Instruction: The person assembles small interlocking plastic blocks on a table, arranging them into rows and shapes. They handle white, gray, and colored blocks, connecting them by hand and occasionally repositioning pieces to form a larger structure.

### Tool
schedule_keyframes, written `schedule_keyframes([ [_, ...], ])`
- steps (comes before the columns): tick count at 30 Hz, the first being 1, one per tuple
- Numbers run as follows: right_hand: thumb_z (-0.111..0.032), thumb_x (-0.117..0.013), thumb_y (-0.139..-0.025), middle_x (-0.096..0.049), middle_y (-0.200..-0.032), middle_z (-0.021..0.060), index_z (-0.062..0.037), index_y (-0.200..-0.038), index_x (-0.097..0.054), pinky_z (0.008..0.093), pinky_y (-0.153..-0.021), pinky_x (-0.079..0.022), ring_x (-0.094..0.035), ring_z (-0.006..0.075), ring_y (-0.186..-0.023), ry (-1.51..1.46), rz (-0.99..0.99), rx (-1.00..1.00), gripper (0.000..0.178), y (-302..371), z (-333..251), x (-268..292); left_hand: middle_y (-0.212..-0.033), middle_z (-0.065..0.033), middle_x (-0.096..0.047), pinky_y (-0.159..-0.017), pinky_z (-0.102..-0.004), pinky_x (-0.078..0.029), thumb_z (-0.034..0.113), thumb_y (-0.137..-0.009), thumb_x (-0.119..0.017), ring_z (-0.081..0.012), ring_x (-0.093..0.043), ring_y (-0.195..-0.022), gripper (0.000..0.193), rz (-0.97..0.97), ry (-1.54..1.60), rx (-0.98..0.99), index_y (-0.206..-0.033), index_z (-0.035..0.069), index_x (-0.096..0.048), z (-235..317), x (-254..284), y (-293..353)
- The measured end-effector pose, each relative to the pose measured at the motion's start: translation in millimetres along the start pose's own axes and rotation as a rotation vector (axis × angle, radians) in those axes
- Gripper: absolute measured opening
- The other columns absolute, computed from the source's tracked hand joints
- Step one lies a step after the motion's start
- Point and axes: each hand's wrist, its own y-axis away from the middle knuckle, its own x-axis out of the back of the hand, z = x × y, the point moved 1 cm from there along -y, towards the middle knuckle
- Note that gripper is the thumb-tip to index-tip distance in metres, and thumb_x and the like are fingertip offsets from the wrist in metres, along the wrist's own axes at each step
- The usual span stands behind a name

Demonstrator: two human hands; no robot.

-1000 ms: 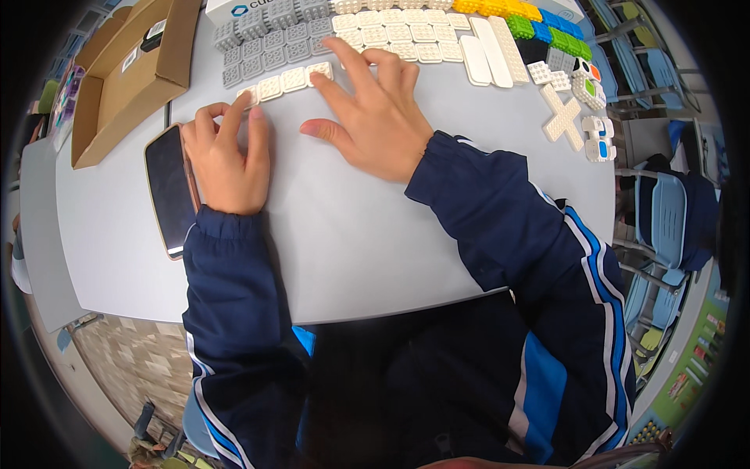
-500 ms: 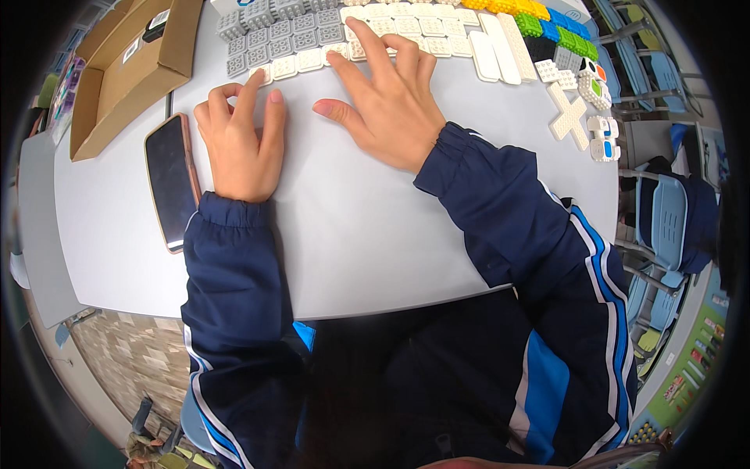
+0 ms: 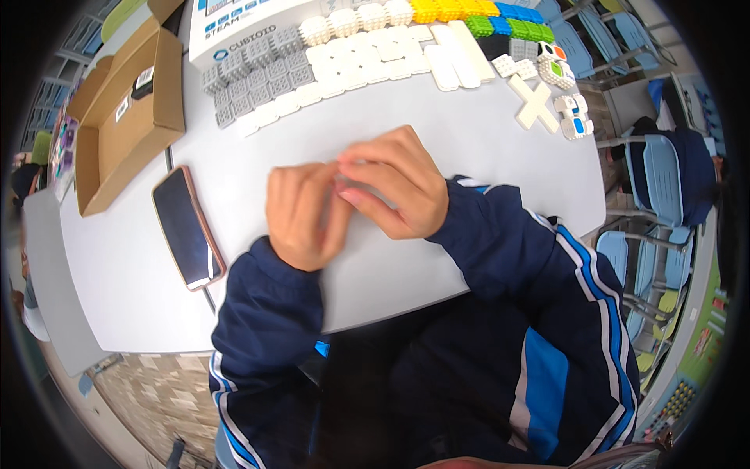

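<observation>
My left hand (image 3: 301, 215) and my right hand (image 3: 406, 184) meet above the near-middle of the table, fingers curled and fingertips together. What they hold, if anything, is hidden where the fingertips touch, and that spot is slightly blurred. Beyond the hands lie rows of flat white plastic tiles (image 3: 359, 59), with grey studded blocks (image 3: 264, 84) to their left. A white X-shaped piece (image 3: 536, 104) is to the right, near a small white-and-blue block assembly (image 3: 574, 117). Neither hand touches these pieces.
A phone (image 3: 186, 227) lies left of my left forearm. Behind it stands an open cardboard box (image 3: 125, 152). A white printed box (image 3: 269, 23) is at the back, with yellow blocks (image 3: 449, 9) and green blocks (image 3: 531, 31) rightward. Long white plates (image 3: 461, 55) lie beside the tiles.
Both hands have drawn back from the tiles toward me and come together at the fingertips. The view has shifted, and the phone and blocks appear at slightly different places.
</observation>
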Motion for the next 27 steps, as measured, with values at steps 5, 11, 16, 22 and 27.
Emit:
schedule_keyframes([
  [5, -0.005, -0.076, -0.074, -0.067, -0.090, 0.0074, -0.0021, -0.094, -0.069, 0.0340, -0.063, -0.043, -0.057, 0.0234, -0.073, 0.006, 0.025, -0.009, 0.022, -4.1, 2.4, 17.5, -0.094, -0.0152, -0.064, -0.070, -0.0329, -0.045, -0.009, -0.083, -0.063, -0.0275, -0.056, -0.080, 0.022, -0.036, 0.123, 0.026, -0.104, -0.003, -0.064, 10.7, -8.3, -1.5],
  [11, -0.004, -0.076, -0.077, -0.064, -0.079, 0.0055, -0.0028, -0.085, -0.069, 0.0333, -0.063, -0.044, -0.057, 0.0236, -0.069, 0.137, -0.022, -0.033, 0.010, -6.3, 13.4, 20.6, -0.090, -0.0074, -0.057, -0.075, -0.0268, -0.042, -0.003, -0.091, -0.059, -0.0149, -0.050, -0.080, 0.022, -0.035, 0.218, 0.310, -0.111, -0.003, -0.067, 10.5, -4.4, 1.8],
  [16, -0.012, -0.071, -0.084, -0.062, -0.074, 0.0077, -0.0059, -0.080, -0.065, 0.0381, -0.066, -0.047, -0.060, 0.0272, -0.070, 0.489, -0.057, -0.348, 0.010, 26.5, 48.3, 66.7, -0.089, -0.0076, -0.058, -0.076, -0.0260, -0.042, -0.004, -0.091, -0.058, -0.0149, -0.051, -0.079, 0.019, -0.039, 0.178, 0.320, -0.108, -0.004, -0.067, 12.1, -8.4, 1.0],
  [22, -0.021, -0.067, -0.089, -0.064, -0.073, 0.0100, -0.0043, -0.096, -0.064, 0.0416, -0.061, -0.051, -0.065, 0.0292, -0.067, 0.565, -0.149, -0.478, 0.018, 38.9, 53.8, 90.3, -0.088, -0.0069, -0.060, -0.076, -0.0257, -0.043, -0.003, -0.092, -0.057, -0.0136, -0.051, -0.079, 0.018, 0.003, 0.071, 0.366, -0.107, -0.004, -0.068, 15.1, -11.1, 0.6],
  [27, -0.026, -0.063, -0.092, -0.069, -0.078, 0.0111, -0.0057, -0.114, -0.062, 0.0442, -0.059, -0.051, -0.067, 0.0320, -0.068, 0.509, -0.274, -0.659, 0.029, 31.2, 58.4, 92.4, -0.090, -0.0066, -0.062, -0.076, -0.0249, -0.044, -0.003, -0.092, -0.059, -0.0124, -0.052, -0.078, 0.017, 0.073, 0.023, 0.409, -0.106, -0.004, -0.068, 32.4, -28.8, 6.3],
])
